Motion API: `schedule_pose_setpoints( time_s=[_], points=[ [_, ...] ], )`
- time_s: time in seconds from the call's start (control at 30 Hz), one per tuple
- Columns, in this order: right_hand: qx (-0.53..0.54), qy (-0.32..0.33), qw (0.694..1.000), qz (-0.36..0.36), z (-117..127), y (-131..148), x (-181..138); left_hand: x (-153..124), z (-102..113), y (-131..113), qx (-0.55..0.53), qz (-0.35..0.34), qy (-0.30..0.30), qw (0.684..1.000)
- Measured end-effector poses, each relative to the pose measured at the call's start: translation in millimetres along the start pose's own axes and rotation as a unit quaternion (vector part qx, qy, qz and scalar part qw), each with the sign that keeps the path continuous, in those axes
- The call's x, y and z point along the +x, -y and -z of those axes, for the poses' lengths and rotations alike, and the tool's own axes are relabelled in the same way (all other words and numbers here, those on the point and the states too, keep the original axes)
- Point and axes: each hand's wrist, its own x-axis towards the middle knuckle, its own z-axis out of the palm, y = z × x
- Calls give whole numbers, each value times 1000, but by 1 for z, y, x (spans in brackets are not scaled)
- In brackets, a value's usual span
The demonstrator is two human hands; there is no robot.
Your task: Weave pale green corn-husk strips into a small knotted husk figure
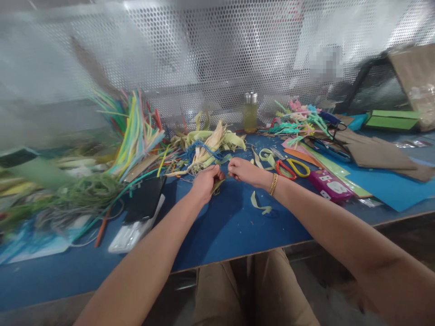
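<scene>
My left hand [205,183] is closed around a thin green strip [217,187], which looks like corn husk and hangs in a loop below the fingers. Close beside it, my right hand [245,172] is pinched shut at the strip's other end; its fingertips are partly hidden. Just beyond both hands lies a pile of dried corn husks [212,142] with blue twine [200,148] across it. Scissors [292,168] with red and yellow handles rest to the right of my right hand. A loose pale green husk piece [260,203] lies nearer to me.
On the blue table [231,235], a black phone [144,199] and green yarn [90,190] lie left, below colourful pipe cleaners [132,136]. A bottle [250,113] stands before the perforated metal panel [220,54]. Rightward are a purple packet [329,185], blue paper [390,192] and brown cardboard [377,154].
</scene>
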Motion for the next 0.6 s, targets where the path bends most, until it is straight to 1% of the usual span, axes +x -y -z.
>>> schedule_pose_setpoints(
  time_s=[0.17,0.43,0.5,0.6],
  points=[
    [-35,3,999,12,1,0,-2,-1,-1,-1,31,-6,-21,999],
    [-66,1,998,11,3,1,-1,2,2,4,30,-9,-36,999],
    [-75,-2,997,21,7,0,0,4,5,5,1,-8,-13,1000],
    [-99,-34,993,51,10,0,2,5,9,4,-24,2,53,998]
  ],
)
